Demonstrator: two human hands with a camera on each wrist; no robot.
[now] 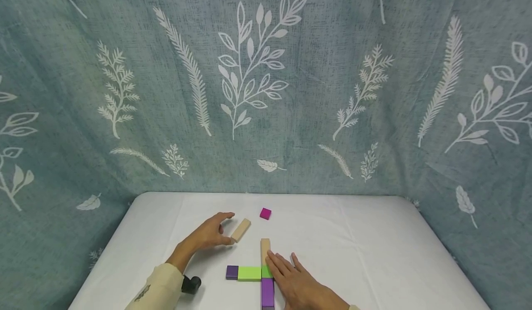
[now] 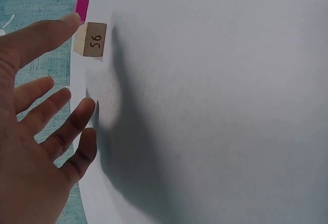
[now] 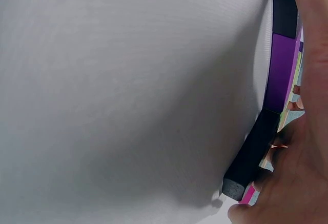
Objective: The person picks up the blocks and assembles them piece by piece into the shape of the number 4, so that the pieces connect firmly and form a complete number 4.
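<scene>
My left hand (image 1: 209,232) is spread beside a loose wooden block (image 1: 241,230), its thumb at the block's near end and the other fingers apart from it. The left wrist view shows "56" on this block's end (image 2: 95,39). With fingers straight, my right hand (image 1: 293,280) lies flat over the right side of joined blocks. These include an upright-running wooden block (image 1: 265,250), a long green block (image 1: 249,273), a small green piece (image 1: 267,271), a dark purple block (image 1: 232,272) and a purple block (image 1: 268,293). A black block (image 3: 251,157) appears beside the hand in the right wrist view.
A magenta block (image 1: 265,213) lies beyond the others on the white-covered table (image 1: 353,236). A black rounded object (image 1: 191,284) is by the left wrist. Behind the table hangs a teal leaf-patterned curtain (image 1: 299,116).
</scene>
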